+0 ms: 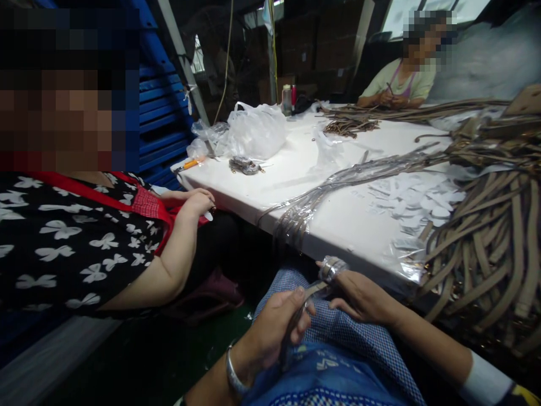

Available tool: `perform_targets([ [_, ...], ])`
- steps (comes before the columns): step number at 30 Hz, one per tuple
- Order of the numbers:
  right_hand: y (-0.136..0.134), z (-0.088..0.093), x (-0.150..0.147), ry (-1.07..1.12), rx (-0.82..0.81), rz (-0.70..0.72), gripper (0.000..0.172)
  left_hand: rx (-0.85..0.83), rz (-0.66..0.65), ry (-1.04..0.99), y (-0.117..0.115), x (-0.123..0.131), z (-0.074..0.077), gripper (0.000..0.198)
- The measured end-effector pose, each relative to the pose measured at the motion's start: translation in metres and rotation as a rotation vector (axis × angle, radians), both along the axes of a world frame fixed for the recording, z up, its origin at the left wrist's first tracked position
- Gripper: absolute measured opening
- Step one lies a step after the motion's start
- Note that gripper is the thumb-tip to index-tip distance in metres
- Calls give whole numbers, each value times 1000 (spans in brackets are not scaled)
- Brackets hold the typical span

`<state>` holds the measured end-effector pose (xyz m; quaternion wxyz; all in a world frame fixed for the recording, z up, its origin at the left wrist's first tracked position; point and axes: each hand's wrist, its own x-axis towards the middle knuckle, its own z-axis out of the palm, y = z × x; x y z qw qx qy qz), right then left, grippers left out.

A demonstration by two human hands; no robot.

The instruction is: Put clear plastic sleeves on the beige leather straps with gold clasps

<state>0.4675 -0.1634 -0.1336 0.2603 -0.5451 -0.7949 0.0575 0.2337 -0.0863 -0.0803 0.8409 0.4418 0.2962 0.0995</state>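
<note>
Above my lap, my left hand (281, 324) is closed around a brown strap (315, 289), with a silver bangle on that wrist. The strap runs up to a piece of clear plastic wrap (333, 267) at my right hand (359, 293). The fingers of my right hand are bent against this wrap, partly hidden behind it. Just beyond my hands, a bundle of plastic-wrapped straps (296, 220) hangs over the edge of the white table (236, 194).
A large pile of brown straps (494, 242) lies at the right, beside white tags (422, 197). Plastic bags (257, 132), an orange cutter (191, 163) and a bottle (287, 100) are on the table. One person sits close at the left, another across the table.
</note>
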Motion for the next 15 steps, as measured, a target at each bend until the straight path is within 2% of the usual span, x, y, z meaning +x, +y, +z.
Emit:
perform_targets([
  [2,-5,-3,-2,-35,-33,-8,41,-70,-33,52,6,-1,-1,49],
  [4,-8,-5,-3,-65,-68,-37,25,-66,-94,100,15,-3,-2,52],
  [6,-12,-3,-4,-76,-133,-73,25,97,-165,158,26,-5,-2,56],
  [7,-13,-1,-3,-57,-182,-101,25,268,-177,203,32,-6,-1,57],
  [9,-15,4,-3,53,-331,-168,25,759,-115,322,43,-9,1,50],
  [11,-16,9,-4,271,-553,-213,28,1290,-35,399,50,-10,2,42],
  [12,-17,11,-6,416,-687,-214,32,1505,-38,394,51,-10,1,44],
  [13,-17,13,-8,574,-821,-206,36,1667,-83,359,51,-9,-2,47],
  [15,-17,17,-12,886,-1038,-171,40,1841,-226,233,47,-4,-11,45],
])
